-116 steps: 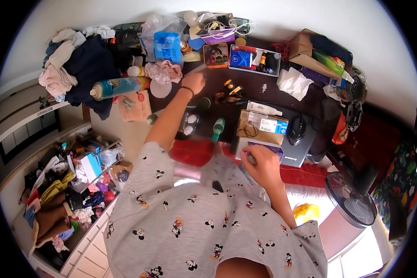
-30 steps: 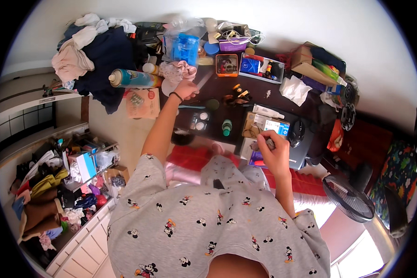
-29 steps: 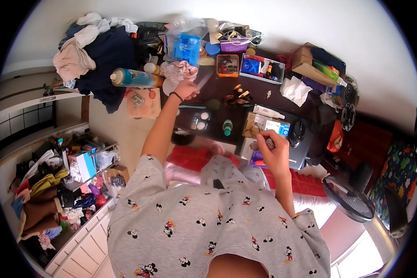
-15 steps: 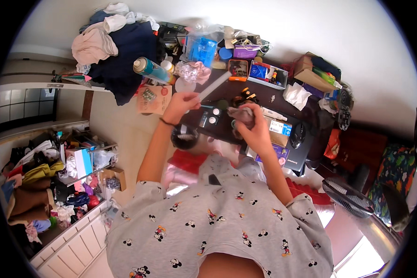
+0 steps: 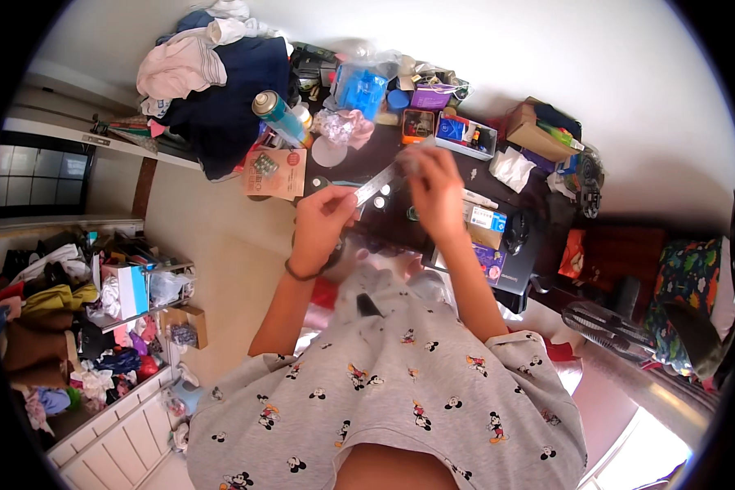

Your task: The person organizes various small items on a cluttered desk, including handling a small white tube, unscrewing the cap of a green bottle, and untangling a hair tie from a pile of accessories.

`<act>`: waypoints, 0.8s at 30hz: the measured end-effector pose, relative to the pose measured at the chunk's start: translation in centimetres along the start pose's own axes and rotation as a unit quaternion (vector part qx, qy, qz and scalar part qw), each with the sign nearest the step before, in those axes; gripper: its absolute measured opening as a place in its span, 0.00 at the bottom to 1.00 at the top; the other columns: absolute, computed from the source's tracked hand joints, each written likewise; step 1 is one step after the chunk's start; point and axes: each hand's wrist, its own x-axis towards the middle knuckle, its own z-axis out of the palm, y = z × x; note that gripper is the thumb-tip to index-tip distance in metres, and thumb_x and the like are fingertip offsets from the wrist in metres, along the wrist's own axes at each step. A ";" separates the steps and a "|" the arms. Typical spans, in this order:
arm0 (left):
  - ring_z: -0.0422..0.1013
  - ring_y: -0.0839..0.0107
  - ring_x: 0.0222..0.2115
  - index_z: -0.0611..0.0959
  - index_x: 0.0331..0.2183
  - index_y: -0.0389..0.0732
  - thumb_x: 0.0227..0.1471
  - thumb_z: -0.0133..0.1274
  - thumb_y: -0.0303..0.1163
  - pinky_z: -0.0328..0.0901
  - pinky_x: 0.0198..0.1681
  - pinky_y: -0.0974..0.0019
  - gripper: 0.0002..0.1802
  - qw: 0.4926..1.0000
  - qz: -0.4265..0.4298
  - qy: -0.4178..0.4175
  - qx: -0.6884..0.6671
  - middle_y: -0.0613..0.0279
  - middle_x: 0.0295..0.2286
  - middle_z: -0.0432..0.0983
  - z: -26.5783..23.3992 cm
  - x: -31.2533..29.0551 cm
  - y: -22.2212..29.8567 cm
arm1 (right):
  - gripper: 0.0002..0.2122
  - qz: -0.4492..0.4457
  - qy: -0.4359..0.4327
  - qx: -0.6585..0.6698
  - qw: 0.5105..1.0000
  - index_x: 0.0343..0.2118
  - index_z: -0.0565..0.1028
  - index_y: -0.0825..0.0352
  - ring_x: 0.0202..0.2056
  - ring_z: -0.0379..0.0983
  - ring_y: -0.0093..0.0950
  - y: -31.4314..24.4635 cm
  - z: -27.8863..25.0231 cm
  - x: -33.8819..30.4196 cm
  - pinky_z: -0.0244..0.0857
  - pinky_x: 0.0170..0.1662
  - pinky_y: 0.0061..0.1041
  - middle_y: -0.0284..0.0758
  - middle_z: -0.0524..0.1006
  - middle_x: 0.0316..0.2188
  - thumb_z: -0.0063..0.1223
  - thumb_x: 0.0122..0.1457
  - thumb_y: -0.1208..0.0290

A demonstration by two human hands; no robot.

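Note:
My left hand [image 5: 325, 227] is closed on the near end of a translucent ruler [image 5: 374, 186], which slants up to the right over the dark desk [image 5: 358, 161]. My right hand [image 5: 434, 194] is curled around a bunched greyish-pink cloth [image 5: 410, 161] at the ruler's far end. The fingers mostly hide the cloth, and its edges are blurred. The cloth appears to touch the ruler. Under the ruler lie small white round pieces [image 5: 381, 196], partly covered.
A spray can [image 5: 280, 117], pink scrunchie [image 5: 345, 126] and brown paper packet [image 5: 279, 173] sit at the left. Behind are an orange box [image 5: 419, 125] and an open white box [image 5: 465, 135]. Right are crumpled tissue [image 5: 512, 169], a black mouse [image 5: 517, 233] and a laptop [image 5: 506, 286].
My right hand has moved up and brought the cloth onto the ruler's far end. My left hand has come slightly nearer, lowering the ruler. The view has shifted a little.

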 end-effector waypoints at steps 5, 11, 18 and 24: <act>0.70 0.80 0.24 0.81 0.37 0.32 0.56 0.55 0.27 0.65 0.28 0.77 0.09 0.999 0.033 0.021 -0.032 0.64 0.24 0.76 0.6 -0.5 0.5 | 0.18 -0.193 -0.087 0.007 0.977 0.42 0.76 0.70 0.45 0.72 0.42 -3.4 -0.7 -0.8 0.68 0.48 0.35 0.43 0.74 0.41 0.54 0.45 0.86; 0.70 0.80 0.23 0.80 0.37 0.32 0.56 0.55 0.26 0.65 0.28 0.77 0.08 0.998 0.060 0.011 -0.031 0.64 0.23 0.75 1.0 -1.1 1.6 | 0.17 -0.036 0.015 0.003 0.999 0.41 0.76 0.69 0.42 0.72 0.41 -1.4 -3.2 1.9 0.68 0.47 0.34 0.42 0.74 0.40 0.51 0.46 0.88; 0.70 0.80 0.23 0.80 0.38 0.32 0.56 0.54 0.26 0.65 0.28 0.76 0.08 0.996 0.072 0.006 -0.047 0.64 0.24 0.75 1.8 -1.3 2.1 | 0.14 -0.222 -0.033 -0.056 0.973 0.39 0.76 0.70 0.41 0.72 0.41 -3.6 -4.4 1.8 0.69 0.45 0.34 0.42 0.74 0.39 0.53 0.46 0.86; 0.70 0.79 0.24 0.80 0.38 0.32 0.56 0.55 0.26 0.65 0.28 0.76 0.08 0.996 0.079 0.008 -0.039 0.63 0.25 0.76 2.4 -1.6 2.5 | 0.16 -0.191 0.032 -0.081 0.978 0.42 0.75 0.72 0.41 0.72 0.43 -4.4 -4.9 2.0 0.68 0.44 0.34 0.44 0.73 0.41 0.51 0.47 0.88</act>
